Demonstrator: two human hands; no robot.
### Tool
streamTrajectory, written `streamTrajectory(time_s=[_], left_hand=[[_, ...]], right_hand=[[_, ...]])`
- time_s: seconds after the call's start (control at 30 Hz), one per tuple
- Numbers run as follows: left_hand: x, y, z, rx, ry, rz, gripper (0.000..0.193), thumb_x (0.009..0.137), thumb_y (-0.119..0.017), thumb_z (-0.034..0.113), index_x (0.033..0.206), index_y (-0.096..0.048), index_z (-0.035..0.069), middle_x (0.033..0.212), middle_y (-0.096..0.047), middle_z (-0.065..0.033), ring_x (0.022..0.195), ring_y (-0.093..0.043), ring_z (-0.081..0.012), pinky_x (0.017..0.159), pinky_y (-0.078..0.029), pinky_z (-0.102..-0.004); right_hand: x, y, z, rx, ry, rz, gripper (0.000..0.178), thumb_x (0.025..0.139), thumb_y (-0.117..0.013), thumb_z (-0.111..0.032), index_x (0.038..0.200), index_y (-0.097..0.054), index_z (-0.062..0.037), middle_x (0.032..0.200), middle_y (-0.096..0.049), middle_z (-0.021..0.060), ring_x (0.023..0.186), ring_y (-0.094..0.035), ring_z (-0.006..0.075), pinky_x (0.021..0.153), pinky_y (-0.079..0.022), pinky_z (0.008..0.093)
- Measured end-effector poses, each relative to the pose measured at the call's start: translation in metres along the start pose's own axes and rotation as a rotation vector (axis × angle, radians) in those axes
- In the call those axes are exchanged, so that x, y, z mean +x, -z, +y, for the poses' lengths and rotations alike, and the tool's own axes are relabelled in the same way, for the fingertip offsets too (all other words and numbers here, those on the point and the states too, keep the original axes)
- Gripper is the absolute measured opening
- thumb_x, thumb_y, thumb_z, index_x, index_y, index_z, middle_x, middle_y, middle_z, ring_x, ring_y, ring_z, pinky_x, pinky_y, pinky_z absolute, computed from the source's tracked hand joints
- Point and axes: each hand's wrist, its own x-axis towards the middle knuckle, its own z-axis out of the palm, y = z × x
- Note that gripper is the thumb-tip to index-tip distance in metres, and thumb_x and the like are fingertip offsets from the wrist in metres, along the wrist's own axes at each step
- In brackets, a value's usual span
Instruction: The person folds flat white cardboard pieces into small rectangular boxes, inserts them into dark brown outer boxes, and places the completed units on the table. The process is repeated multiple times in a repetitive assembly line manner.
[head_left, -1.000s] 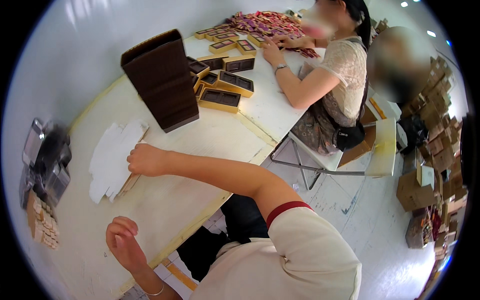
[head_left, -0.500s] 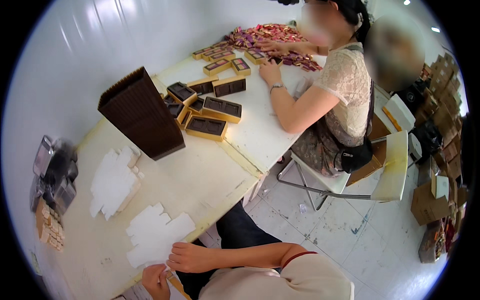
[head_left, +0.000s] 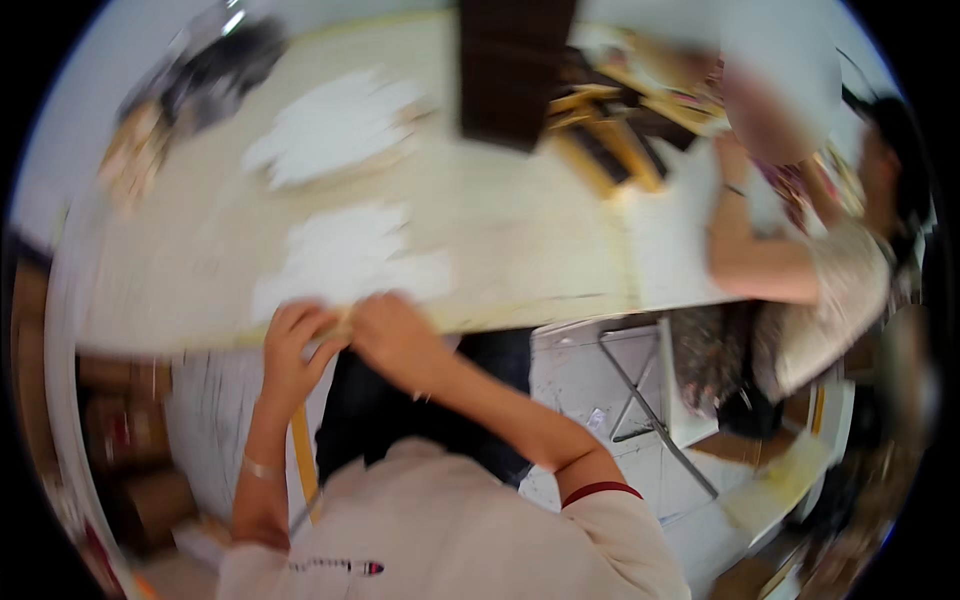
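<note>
At the table's near edge, my left hand (head_left: 297, 345) and my right hand (head_left: 397, 338) meet, fingers bent and pinched together. A small pale, yellowish bit shows between their fingertips, too blurred to name. Just beyond both hands lies the nearer spread of flat white cut-out card pieces (head_left: 350, 255), overlapping one another. A second heap of similar white pieces (head_left: 335, 128) lies farther back on the table (head_left: 190, 255).
A tall dark brown ribbed stack (head_left: 512, 75) stands at the back, beside gold-sided boxes with dark inserts (head_left: 605, 150). At the right sits a co-worker (head_left: 835, 290), an arm on the table. Grey plastic-like items (head_left: 225, 75) and small pale blocks (head_left: 135, 150) lie back left.
My view has swung left and down, blurring the picture. My hands stay together at the table edge, and both forearms now show. The co-worker's near arm still rests on the table.
</note>
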Motion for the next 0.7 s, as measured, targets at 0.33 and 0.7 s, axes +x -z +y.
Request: streamTrajectory(time_s=[0.33,0.7], left_hand=[[-0.013,0.013,-0.018,0.048,-0.158,0.027,0.029,0.069,-0.077,0.021,0.091,-0.069,0.004,0.09,-0.063,-0.005,0.082,-0.059,-0.0261,0.072,-0.048,-0.0355],[0.016,0.009,-0.016,0.057,0.116,-0.199,0.016,0.078,-0.069,0.013,0.093,-0.067,0.009,0.089,-0.058,-0.0066,0.094,-0.052,-0.0253,0.08,-0.037,-0.0359]], right_hand=[[0.005,0.013,-0.025,-0.197,-0.125,-0.074,0.036,0.074,-0.071,-0.012,0.105,-0.06,0.0022,0.105,-0.056,0.0114,0.092,-0.054,0.0282,0.08,-0.045,0.0382],[0.044,0.026,-0.02,-0.14,-0.382,-0.231,0.012,0.081,-0.065,-0.006,0.085,-0.053,-0.0041,0.071,-0.053,0.009,0.064,-0.052,0.0274,0.058,-0.039,0.0381]])
